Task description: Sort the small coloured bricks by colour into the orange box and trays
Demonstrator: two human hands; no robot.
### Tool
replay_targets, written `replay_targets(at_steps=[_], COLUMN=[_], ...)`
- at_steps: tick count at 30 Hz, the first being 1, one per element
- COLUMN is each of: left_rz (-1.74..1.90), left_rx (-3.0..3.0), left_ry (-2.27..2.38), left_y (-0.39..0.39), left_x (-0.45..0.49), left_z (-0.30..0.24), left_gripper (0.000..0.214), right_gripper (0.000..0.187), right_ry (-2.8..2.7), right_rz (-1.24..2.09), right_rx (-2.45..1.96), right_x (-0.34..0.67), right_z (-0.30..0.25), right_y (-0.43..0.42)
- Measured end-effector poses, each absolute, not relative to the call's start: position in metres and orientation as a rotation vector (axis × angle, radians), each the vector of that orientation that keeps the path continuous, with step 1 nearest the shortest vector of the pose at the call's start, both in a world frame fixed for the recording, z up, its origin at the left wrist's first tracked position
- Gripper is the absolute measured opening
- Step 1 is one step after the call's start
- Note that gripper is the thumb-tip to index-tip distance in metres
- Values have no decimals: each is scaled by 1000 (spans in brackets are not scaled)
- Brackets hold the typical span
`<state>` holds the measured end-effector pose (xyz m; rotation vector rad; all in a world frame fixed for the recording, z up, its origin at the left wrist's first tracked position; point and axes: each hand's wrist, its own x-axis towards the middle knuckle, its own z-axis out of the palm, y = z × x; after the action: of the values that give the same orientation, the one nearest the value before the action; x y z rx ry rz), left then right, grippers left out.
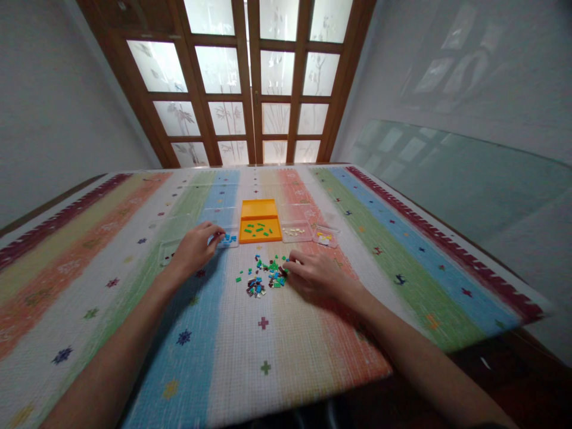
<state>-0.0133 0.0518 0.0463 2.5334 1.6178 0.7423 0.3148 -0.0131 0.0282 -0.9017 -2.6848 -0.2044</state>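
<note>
My left hand [199, 245] hangs by a clear plastic box with small blue bricks [229, 238]. Its thumb and fingers are pinched together, and whatever is between them is too small to make out. On the striped tablecloth lies a loose pile of tiny building bricks [257, 287], green, blue, dark brown and whitish. My right hand [315, 275] rests at the pile's right edge with its fingers curled and fingertips among the pieces; what they grip is hidden. Behind the pile stands an open orange box [260, 239] holding several green bricks.
Right of the orange box are a clear box [297, 239] of cream pieces and a smaller one [325, 243] with yellow and white pieces. Another clear box [166, 250] with dark pieces sits partly behind my left wrist. The tablecloth [241, 357] ends at the near edge.
</note>
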Motion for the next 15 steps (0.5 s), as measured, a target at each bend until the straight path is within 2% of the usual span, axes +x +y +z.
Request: replay_targets(at_steps=[11, 15], left_rz=[538, 572], left_rx=[2551, 2523], left_ry=[1810, 1841], left_y=[68, 64], left_x=[-3, -5], left_z=[41, 44], left_gripper=[34, 37], right_gripper=[19, 20], right_ry=[-2697, -2696], right_rz=[-205, -206], right_rx=[-910, -893], right_x=[314, 313], right_z=[31, 33], right_y=[-15, -17])
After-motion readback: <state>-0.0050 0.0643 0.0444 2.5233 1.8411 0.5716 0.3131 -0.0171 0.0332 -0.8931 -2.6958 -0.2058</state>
